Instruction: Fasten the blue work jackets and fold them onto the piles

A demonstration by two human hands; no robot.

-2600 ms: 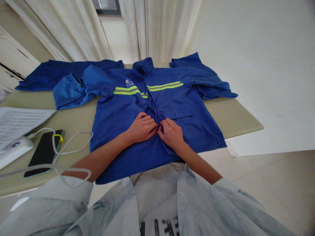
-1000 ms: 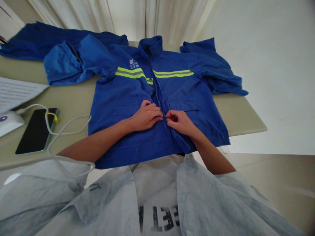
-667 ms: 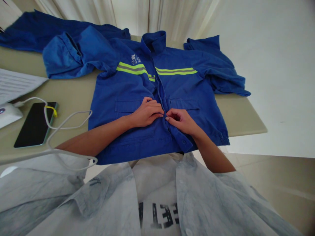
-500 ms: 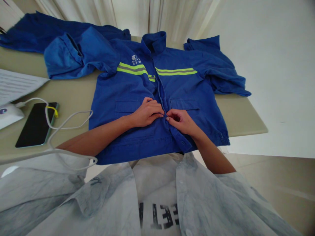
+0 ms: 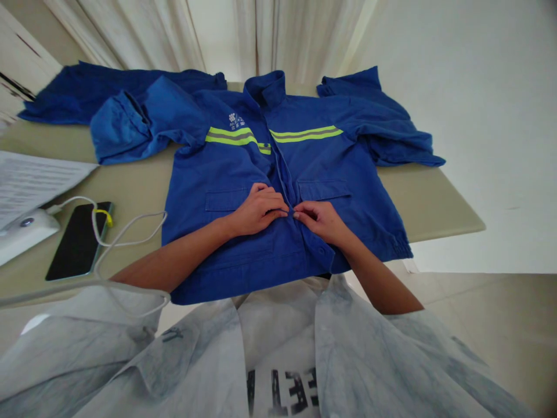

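Note:
A blue work jacket (image 5: 235, 174) with yellow-green reflective stripes lies spread on the table, its collar pointing away from me. At the middle of its front opening, my left hand (image 5: 262, 210) pinches the edge of the cloth. Close beside it, my right hand (image 5: 321, 222) grips the other side of the front placket between thumb and forefinger. The fingertips almost meet, and whatever small part lies between them is hidden. Below my right hand the lower corner of the placket is loose, with a round fastener showing on it.
Another dark blue garment (image 5: 130, 78) lies at the back left of the table (image 5: 134, 191). On the left are a phone (image 5: 78, 244), a white cable (image 5: 130, 223), a white device (image 5: 30, 232) and a printed sheet (image 5: 39, 177). Pale curtains (image 5: 217, 35) hang behind.
The camera view has tilted a little, so everything sits slightly lower in the picture. Both hands keep their hold at the same spot on the jacket's front.

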